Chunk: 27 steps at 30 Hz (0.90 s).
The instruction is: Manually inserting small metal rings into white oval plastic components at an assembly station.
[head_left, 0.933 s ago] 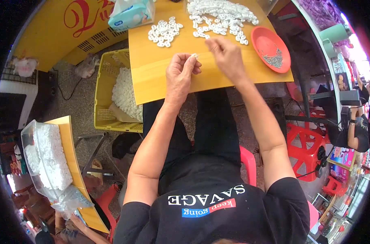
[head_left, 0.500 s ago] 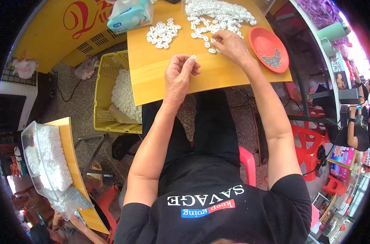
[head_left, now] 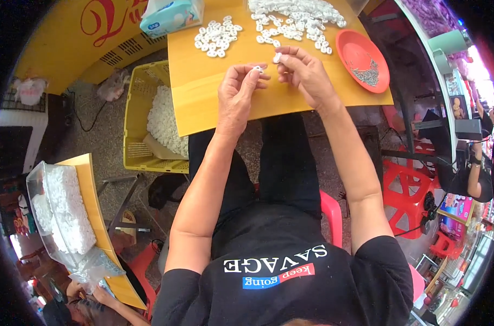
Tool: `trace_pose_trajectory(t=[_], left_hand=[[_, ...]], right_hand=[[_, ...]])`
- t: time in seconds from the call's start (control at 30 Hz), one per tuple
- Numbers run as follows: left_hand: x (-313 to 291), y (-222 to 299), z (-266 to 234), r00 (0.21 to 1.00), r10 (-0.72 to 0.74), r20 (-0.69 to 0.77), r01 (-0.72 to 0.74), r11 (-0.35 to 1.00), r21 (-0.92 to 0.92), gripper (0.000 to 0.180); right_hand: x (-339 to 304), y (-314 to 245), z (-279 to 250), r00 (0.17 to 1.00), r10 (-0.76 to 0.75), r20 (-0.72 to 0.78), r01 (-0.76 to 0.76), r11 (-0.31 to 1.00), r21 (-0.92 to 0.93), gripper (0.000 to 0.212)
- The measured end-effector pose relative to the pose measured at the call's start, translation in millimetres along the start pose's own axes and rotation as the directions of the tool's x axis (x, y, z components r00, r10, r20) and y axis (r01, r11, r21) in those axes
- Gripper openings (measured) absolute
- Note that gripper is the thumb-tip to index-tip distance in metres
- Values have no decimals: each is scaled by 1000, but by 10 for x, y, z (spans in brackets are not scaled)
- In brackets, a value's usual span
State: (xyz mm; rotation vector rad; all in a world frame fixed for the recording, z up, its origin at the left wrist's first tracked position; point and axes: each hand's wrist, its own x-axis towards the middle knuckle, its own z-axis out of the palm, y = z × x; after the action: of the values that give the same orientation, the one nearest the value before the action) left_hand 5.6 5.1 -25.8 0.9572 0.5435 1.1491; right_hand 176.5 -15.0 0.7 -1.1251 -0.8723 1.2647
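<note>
Above the yellow tabletop (head_left: 203,100) my left hand (head_left: 236,95) pinches a small white plastic piece (head_left: 258,69) between thumb and forefinger. My right hand (head_left: 308,79) grips another white piece, an oval one with holes (head_left: 277,57), close to the left fingertips; the two pieces are apart. Beyond the left hand lies a small pile of white oval pieces (head_left: 217,38). A larger heap of white pieces (head_left: 296,16) spreads across the far side. To the right sits a red dish (head_left: 361,50) with many thin metal pins (head_left: 367,75) in it.
A tissue pack (head_left: 172,19) stands at the table's far left. Below that edge is a yellow crate (head_left: 141,76) full of white pieces. At lower left, another person's hand (head_left: 101,294) works by a clear bin (head_left: 54,212). Red stools (head_left: 404,187) stand right.
My right hand has drawn back from the larger heap toward the left hand, with a white oval piece in its fingers. The left hand has stayed nearly in place.
</note>
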Motion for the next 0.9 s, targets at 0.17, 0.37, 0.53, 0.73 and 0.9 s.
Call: trace_pose_trajectory(t=[0.17, 0.37, 0.53, 0.73, 0.9], left_hand=[[27, -25, -8, 999, 8, 33, -6, 998, -55, 12], [31, -35, -28, 999, 34, -10, -35, 990, -137, 12], [27, -48, -18, 999, 35, -6, -35, 994, -105, 13], [24, -32, -8, 1000, 24, 2, -23, 994, -109, 13], [1, 1, -5, 1000, 5, 6, -4, 1000, -26, 13]], right_hand=[[-120, 176, 157, 996, -28, -83, 39, 989, 143, 23], [-254, 252, 304, 977, -190, -93, 177, 976, -130, 24], [-284, 251, 281, 963, -255, -84, 232, 948, -217, 24], [-278, 177, 275, 947, -302, -111, 221, 860, -461, 24], [-305, 68, 336, 975, -162, -154, 139, 979, -145, 26]])
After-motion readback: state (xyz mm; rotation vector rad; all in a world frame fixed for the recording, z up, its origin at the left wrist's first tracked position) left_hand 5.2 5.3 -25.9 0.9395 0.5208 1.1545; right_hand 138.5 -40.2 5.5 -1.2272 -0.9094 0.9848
